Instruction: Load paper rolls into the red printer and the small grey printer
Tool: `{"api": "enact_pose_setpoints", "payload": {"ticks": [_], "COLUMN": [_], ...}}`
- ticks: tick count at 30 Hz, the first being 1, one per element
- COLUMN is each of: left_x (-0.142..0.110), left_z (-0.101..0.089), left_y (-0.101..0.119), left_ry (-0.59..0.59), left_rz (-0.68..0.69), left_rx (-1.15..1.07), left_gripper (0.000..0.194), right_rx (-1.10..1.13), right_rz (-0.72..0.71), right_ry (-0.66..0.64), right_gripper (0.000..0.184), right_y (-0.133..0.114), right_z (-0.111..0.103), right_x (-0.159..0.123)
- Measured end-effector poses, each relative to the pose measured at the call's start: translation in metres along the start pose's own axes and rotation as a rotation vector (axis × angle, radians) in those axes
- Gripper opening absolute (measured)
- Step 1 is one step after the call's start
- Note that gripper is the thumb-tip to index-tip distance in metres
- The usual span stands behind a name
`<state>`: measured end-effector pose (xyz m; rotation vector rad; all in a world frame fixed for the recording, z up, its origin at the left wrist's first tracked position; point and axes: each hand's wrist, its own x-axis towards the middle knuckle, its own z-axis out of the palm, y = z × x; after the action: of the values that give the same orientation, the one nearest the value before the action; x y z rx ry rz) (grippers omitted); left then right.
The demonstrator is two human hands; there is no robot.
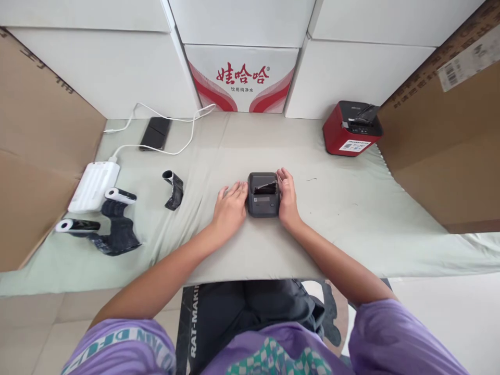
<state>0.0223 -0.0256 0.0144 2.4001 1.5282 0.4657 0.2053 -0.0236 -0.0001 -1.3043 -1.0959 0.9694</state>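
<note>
A small dark grey thermal printer [264, 208] sits on the cloth-covered table in front of me, a piece of black film sticking out of the slot on its top. My left hand [231, 209] is against the printer's left side, fingers pointing forward and fairly straight. Along the right side lies my right hand [288, 202], its fingers reaching up past the far right corner. Between them the two hands hold the printer. The inner sides of both hands, where they meet the casing, are partly hidden.
A red printer [339, 131] stands at the back right. On the left are a phone [155, 133], a white power bank [95, 186] with a cable, a short paper roll [175, 191] and unrolled black paper [117, 235]. Cardboard boxes [441, 156] flank the table; white boxes [242, 78] line its back.
</note>
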Motion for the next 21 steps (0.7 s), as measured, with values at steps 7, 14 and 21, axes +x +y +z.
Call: {"api": "enact_pose_setpoints", "payload": {"ticks": [7, 14, 21], "left_x": [0.0005, 0.0029, 0.0049], "left_z": [0.0037, 0.0003, -0.0021], "left_y": [-0.0007, 0.0032, -0.0004], "left_ry": [-0.041, 0.043, 0.101], "left_rz": [0.021, -0.048, -0.059], "left_rx": [0.030, -0.094, -0.155], "left_gripper": [0.070, 0.061, 0.056], "right_rx": [-0.035, 0.016, 0.030], "right_rz": [-0.006, -0.007, 0.007], "right_ry": [0.018, 0.035, 0.032], "right_gripper": [0.086, 0.082, 0.081], "right_y": [-0.0007, 0.0010, 0.0012], "right_z": [-0.0017, -0.0015, -0.0029], "right_x": [0.0002, -0.0011, -0.0004]}}
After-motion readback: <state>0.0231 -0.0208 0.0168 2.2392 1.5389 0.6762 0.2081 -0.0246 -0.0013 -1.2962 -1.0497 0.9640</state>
